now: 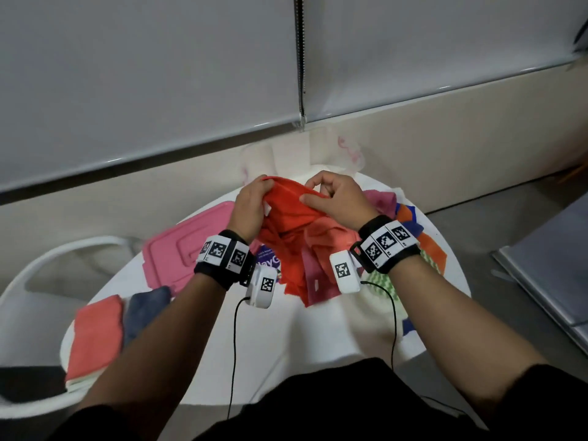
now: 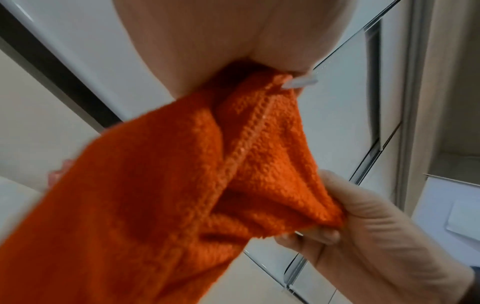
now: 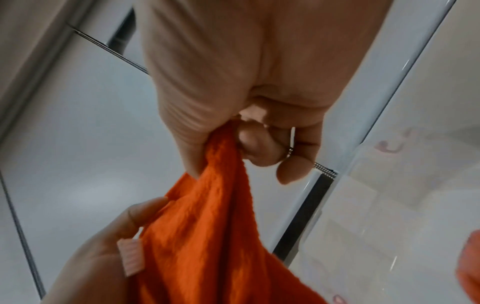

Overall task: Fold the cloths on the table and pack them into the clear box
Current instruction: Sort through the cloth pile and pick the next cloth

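While our left hand (image 1: 251, 202) and right hand (image 1: 337, 198) pinch the orange cloth (image 1: 286, 224) aloft, its hanging tail could snag the cloth pile (image 1: 321, 249) below.

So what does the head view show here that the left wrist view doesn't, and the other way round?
Only the head view shows the round white table, the pink plastic lid, the folded coral cloth beside a folded blue cloth, and the unfolded pile. Only the left wrist view shows the orange cloth's stitched hem close up. Both show the left hand and right hand gripping the orange terry cloth.
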Motion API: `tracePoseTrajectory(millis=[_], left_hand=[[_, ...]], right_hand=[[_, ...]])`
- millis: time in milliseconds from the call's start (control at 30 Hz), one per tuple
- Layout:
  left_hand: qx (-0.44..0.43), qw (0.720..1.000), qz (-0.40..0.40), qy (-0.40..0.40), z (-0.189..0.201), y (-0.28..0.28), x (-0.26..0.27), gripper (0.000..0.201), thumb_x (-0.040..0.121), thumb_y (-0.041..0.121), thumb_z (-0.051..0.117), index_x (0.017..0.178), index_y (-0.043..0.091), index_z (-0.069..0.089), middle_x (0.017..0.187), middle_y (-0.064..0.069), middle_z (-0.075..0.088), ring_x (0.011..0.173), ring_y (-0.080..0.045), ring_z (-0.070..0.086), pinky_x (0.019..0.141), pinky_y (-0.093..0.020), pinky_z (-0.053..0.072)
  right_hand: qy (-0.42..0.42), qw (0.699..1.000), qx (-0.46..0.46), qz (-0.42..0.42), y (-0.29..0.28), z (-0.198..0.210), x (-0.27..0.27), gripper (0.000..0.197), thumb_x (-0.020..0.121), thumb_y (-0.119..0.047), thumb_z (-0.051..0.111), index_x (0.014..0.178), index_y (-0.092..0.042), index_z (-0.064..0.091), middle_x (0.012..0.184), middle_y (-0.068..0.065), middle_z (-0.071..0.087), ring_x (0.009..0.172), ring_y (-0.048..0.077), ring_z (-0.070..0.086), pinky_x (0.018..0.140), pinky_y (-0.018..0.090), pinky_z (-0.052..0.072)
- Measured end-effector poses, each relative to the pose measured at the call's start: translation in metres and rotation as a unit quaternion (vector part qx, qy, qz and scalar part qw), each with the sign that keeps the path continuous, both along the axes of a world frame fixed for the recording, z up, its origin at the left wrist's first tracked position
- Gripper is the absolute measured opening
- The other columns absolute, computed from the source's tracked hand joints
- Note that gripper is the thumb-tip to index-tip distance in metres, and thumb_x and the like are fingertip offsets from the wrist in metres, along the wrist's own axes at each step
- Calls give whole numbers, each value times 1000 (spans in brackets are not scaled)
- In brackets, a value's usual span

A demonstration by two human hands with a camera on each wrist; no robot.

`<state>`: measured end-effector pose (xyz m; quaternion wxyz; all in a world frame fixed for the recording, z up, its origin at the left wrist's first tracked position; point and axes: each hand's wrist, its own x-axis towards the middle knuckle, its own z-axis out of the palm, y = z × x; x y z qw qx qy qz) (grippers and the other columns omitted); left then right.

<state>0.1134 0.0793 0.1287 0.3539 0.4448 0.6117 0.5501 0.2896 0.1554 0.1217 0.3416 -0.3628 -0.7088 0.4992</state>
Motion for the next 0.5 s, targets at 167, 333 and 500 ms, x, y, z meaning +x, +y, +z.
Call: tracePoseTrajectory(millis=[167,333,500], left_hand=[[-44,985,36,-163,21,-47,-25,39,98,25,44,65,19,63,58,3,62,54,-9,58,60,-20,50],[4,994,83,-74,33,-78,-65,27,96,27,43,73,21,57,60,13,59,62,-1,55,70,-20,46],[1,981,170,87,26,-105,-124,35,105,17,36,73,29,44,72,8,46,60,5,48,61,-10,41]], right_hand=[[56,996,-30,-62,-18,2,-40,22,70,-2,61,70,-23,66,55,4,40,54,15,38,55,23,38],[-136,979,101,-110,-30,-11,-74,22,74,-2,61,74,-25,62,77,-1,54,69,15,51,61,11,33],[-187,971,62,-134,-34,-33,-75,22,80,-5,53,69,-20,66,66,-3,63,72,25,63,67,31,51]])
